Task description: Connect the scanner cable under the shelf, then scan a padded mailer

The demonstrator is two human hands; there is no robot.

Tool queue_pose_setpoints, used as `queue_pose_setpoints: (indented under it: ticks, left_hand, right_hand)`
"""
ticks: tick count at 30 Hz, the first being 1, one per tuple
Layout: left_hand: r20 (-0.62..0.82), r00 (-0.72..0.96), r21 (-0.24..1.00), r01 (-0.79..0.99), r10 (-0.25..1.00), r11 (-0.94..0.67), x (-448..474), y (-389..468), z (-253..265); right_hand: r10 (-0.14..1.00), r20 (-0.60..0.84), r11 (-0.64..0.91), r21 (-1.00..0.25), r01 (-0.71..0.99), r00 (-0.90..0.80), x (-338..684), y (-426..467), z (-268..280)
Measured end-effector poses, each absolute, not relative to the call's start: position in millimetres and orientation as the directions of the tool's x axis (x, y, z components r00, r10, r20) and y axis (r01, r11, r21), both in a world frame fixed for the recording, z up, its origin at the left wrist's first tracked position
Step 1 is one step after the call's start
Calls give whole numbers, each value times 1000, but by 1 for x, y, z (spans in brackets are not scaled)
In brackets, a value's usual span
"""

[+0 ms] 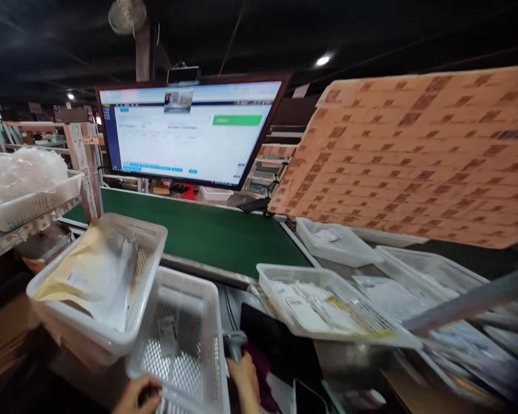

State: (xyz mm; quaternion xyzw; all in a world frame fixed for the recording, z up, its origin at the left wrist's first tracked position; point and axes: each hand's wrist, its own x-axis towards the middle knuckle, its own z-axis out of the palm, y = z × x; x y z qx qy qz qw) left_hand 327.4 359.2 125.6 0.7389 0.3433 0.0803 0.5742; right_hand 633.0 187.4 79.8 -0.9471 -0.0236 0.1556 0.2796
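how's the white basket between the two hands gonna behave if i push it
The basket probably keeps its shape, since its perforated walls look like molded plastic. It is likely light for its size, with a small packet and much bare bottom showing inside. That packet may slide, having open space around it.

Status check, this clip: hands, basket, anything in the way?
Left hand at near rim of basket. Right hand gripping scanner. Small packet inside basket. Loaded bin crowding its left.

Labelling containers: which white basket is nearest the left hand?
The basket with a small packet inside, its near rim by the left hand; the neighbouring basket holds a yellow envelope; the other baskets lie farther off.
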Motion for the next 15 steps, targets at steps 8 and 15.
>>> queue_pose_setpoints:
  ticks: [8, 15]
  left_hand:
    - [-139, 859, 876, 338, 492, -343, 386, 394, 126]
    - [-224, 751, 680, 577, 621, -453, 497, 429, 73]
  right_hand:
    - [292, -309, -804, -592, 57, 905, 606, 155, 113]
    - [516, -408, -790, -567, 234, 753, 531, 183, 163]
